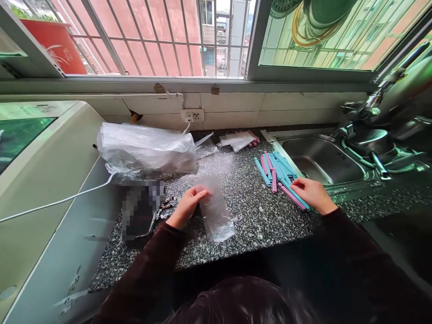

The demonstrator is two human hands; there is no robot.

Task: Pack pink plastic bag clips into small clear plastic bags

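Observation:
My left hand (189, 203) pinches the upper edge of a small clear plastic bag (218, 211), which hangs flat over the speckled counter. My right hand (312, 194) is closed at the near side of a loose pile of blue and pink plastic strips (275, 166) that look like bag sealing clips. Its thumb and fingertips meet at a blue strip (299, 196), beside a pink strip (290, 198). Farther back lies another clear bag (238, 141) with pink strips at its right end.
A big bundle of clear plastic bags (148, 148) lies at the back left, near a blurred dark device (140, 211). A pale appliance (67, 180) bounds the left side. To the right is a steel sink (320, 155) with a pot (371, 141). A white cable (60, 202) crosses at left.

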